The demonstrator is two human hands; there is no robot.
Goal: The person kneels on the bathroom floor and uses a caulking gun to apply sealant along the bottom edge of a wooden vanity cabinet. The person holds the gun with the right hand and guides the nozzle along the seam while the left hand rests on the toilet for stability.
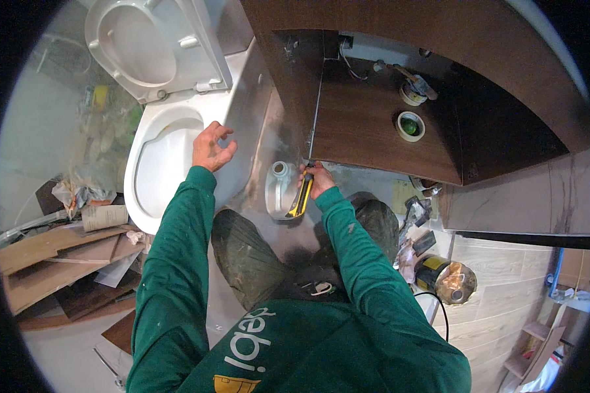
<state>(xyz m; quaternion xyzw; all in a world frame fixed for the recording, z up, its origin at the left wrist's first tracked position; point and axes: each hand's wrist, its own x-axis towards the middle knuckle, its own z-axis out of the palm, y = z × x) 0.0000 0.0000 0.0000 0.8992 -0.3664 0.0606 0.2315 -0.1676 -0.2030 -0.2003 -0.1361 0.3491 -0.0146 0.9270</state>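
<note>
My right hand (319, 179) is closed around a utility knife (301, 198) with a yellow and black handle. The handle slants down toward me, and its upper end is at the front lower corner of the brown cabinet (380, 134). I cannot make out the blade. Just left of that hand stands an uncapped translucent plastic jug (276, 196), partly behind the knife. My left hand (211, 147) is raised over the right rim of the white toilet (177, 114), its fingers loosely bent and apart, with nothing in them.
Inside the cabinet are a tape roll (410, 126) with something green in it and another roll (412, 95) with tools. Board offcuts (65, 252) pile up left of the toilet. A black can (446, 280) stands at right, near a black cable (444, 314).
</note>
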